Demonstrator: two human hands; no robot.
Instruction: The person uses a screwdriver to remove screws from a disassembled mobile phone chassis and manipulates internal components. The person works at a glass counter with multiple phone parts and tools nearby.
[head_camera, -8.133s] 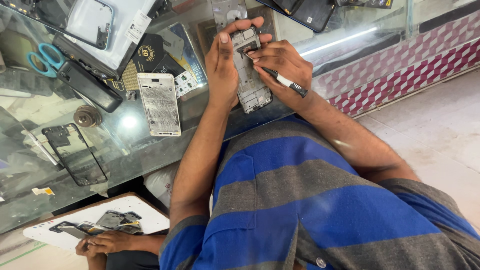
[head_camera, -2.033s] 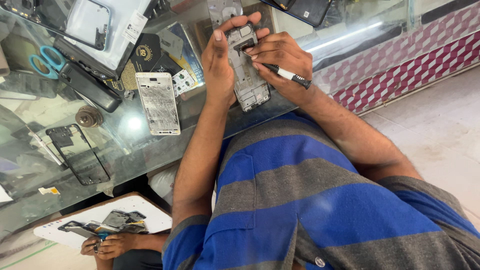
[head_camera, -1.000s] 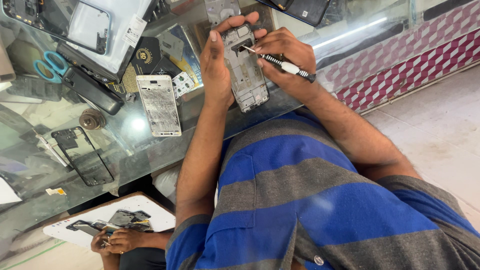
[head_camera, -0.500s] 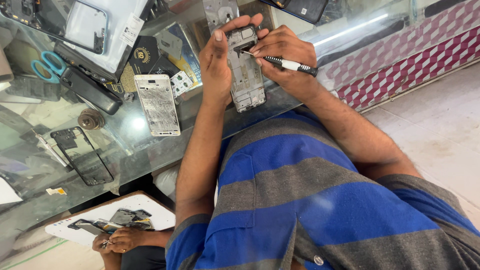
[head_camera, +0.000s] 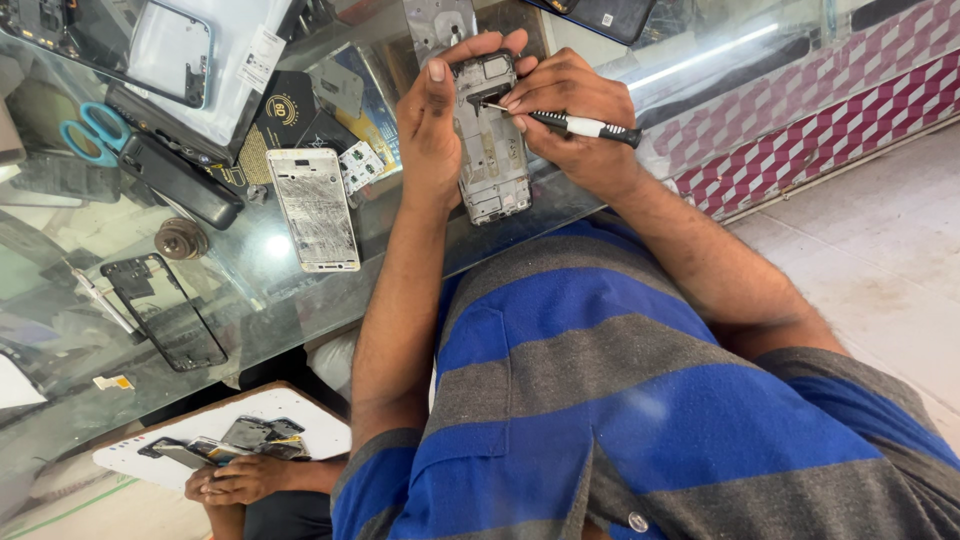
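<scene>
My left hand (head_camera: 432, 130) grips an opened phone body (head_camera: 493, 160), a grey metal frame with its inner parts showing, upright over the glass counter (head_camera: 250, 290). My right hand (head_camera: 565, 100) holds a small screwdriver (head_camera: 575, 125) with a black and white handle. Its tip touches the upper part of the phone body. A silver phone frame (head_camera: 317, 208) lies flat on the glass to the left of my left forearm.
On the counter lie blue-handled scissors (head_camera: 90, 135), a black phone frame (head_camera: 165, 310), a dark phone (head_camera: 180, 180), a small round part (head_camera: 181, 238) and packets. Below left, another person's hands (head_camera: 240, 478) rest by a white board (head_camera: 300, 420) carrying phone parts. Tiled floor lies on the right.
The screwdriver tip has shifted slightly along the top of the phone body. My left hand keeps its grip. The other person's hands below have moved a little on the white board.
</scene>
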